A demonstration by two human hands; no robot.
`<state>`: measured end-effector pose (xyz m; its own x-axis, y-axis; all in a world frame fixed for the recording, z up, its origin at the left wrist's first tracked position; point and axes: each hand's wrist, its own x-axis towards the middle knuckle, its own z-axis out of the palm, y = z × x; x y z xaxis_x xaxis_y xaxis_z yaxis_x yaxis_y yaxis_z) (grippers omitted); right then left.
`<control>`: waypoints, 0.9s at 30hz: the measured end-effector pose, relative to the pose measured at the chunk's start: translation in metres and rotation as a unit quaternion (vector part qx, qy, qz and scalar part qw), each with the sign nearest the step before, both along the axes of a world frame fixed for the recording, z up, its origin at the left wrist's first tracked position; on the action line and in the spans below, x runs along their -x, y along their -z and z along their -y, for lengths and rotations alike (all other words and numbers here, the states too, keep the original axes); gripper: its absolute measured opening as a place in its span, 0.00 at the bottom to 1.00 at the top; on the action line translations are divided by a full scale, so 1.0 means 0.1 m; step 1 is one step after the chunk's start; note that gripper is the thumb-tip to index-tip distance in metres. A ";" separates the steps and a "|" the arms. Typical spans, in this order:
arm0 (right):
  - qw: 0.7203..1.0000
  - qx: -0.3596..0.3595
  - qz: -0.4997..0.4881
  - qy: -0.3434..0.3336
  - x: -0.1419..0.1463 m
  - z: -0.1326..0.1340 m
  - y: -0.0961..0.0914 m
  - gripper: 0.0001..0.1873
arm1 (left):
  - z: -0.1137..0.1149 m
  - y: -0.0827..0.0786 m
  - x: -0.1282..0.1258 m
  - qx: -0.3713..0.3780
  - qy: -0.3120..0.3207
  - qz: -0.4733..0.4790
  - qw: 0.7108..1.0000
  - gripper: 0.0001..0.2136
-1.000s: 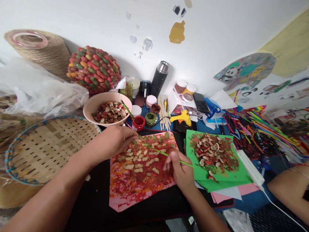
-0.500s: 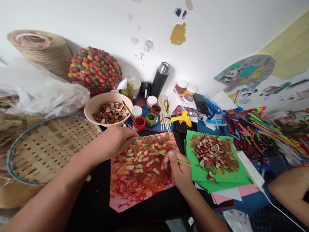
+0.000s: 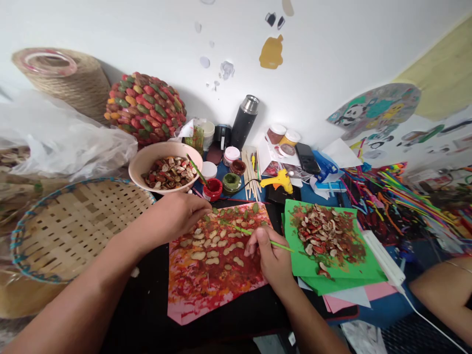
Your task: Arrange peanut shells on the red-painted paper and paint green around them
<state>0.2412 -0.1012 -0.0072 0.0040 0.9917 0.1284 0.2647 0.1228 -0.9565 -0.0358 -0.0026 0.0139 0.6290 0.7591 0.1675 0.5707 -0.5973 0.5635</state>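
My right hand (image 3: 271,258) is closed on a thin green paintbrush (image 3: 250,233), whose tip points left over the peanut shells (image 3: 214,243) lying on a paint-smeared pink sheet (image 3: 206,280). My left hand (image 3: 179,216) rests at the sheet's upper left edge, fingers curled and pinched on one of the shells there. Red (image 3: 212,188) and green (image 3: 231,181) paint pots stand just beyond the sheet.
A pink bowl of painted shells (image 3: 165,167) and a woven tray (image 3: 70,226) lie to the left. A green sheet with shells (image 3: 324,241), a yellow glue gun (image 3: 280,180), a black flask (image 3: 243,121) and pipe cleaners (image 3: 398,201) are on the right. Another person's arm (image 3: 442,290) is at the lower right.
My right hand with the brush has slid slightly left and up over the pink sheet. My left hand has stayed in place.
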 end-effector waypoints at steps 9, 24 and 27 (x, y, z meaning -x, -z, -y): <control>1.000 0.008 -0.004 -0.007 0.01 -0.01 0.01 0.30 | 0.01 -0.01 -0.01 0.001 -0.003 -0.002 1.000 0.15; 0.999 0.024 -0.021 0.010 -0.13 0.09 0.00 0.30 | 0.01 0.01 -0.01 0.004 -0.006 0.025 1.000 0.15; 0.999 0.026 -0.017 0.017 -0.13 0.08 0.01 0.30 | 0.01 0.01 -0.01 0.004 -0.010 0.042 0.999 0.16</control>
<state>0.2542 -0.1096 -0.0080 0.0412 0.9962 0.0764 0.2356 0.0647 -0.9697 -0.0348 -0.0037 0.0128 0.5979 0.7729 0.2127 0.5332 -0.5816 0.6143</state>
